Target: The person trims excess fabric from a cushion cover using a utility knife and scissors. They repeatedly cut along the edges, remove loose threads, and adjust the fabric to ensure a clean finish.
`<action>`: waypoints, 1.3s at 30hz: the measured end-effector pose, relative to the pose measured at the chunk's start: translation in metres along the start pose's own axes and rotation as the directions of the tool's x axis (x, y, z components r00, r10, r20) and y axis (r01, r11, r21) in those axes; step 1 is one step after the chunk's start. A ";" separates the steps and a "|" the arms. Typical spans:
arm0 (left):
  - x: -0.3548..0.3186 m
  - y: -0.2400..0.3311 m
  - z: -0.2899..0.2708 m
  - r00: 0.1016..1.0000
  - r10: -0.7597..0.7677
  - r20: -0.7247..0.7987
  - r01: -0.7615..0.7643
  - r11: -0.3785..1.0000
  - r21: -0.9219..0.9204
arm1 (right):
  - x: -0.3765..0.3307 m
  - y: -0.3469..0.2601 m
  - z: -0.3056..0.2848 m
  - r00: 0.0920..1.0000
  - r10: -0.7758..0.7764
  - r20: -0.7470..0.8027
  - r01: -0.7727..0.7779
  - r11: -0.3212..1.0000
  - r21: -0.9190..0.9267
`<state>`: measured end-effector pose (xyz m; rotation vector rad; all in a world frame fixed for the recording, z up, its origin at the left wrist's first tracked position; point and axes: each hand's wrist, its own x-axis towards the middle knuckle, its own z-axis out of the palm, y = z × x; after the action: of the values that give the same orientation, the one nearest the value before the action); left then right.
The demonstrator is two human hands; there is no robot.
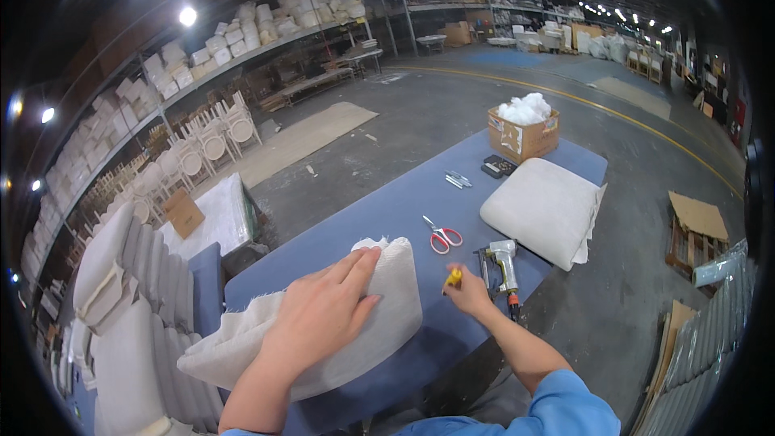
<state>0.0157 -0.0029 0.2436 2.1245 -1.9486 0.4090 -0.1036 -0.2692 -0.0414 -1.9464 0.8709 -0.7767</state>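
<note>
A white fabric-covered cushion [367,307] with frayed cloth edges rests tilted on the blue table. My left hand [327,303] lies across it, fingers stretched out toward its top edge and thumb apart. To the right, my right hand [468,291] is closed around a small hand tool with a yellow handle [453,277]; its working end cannot be made out. Just right of that hand lies a pneumatic staple gun [504,266]. Red-handled scissors [441,236] lie beyond, with their blades slightly apart.
A second white cushion [537,206] lies at the table's right edge. Behind it stand a black box [498,166] and a cardboard box of white stuffing [525,136]. Staple strips [458,179] lie nearby. Stacked cushions [133,315] rise at left; wrapped pads [710,355] stand at right.
</note>
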 end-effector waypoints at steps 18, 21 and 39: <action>-0.001 0.017 0.013 0.994 -0.098 -0.042 0.100 0.993 0.055 | 0.007 -0.223 -0.130 0.881 -0.440 -0.174 0.434 0.607 0.665; 0.000 0.016 0.011 0.994 -0.095 -0.055 0.098 0.994 0.052 | -0.008 -0.272 -0.153 0.817 -0.567 -0.105 0.529 0.664 0.529; -0.003 0.017 0.014 0.993 -0.086 -0.079 0.089 0.995 0.036 | 0.027 -0.276 -0.133 0.868 -0.493 0.060 0.345 0.685 0.641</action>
<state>-0.0010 -0.0068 0.2293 2.1753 -1.8125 0.5084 -0.1144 -0.2386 0.2646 -1.5895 -0.0240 -0.9330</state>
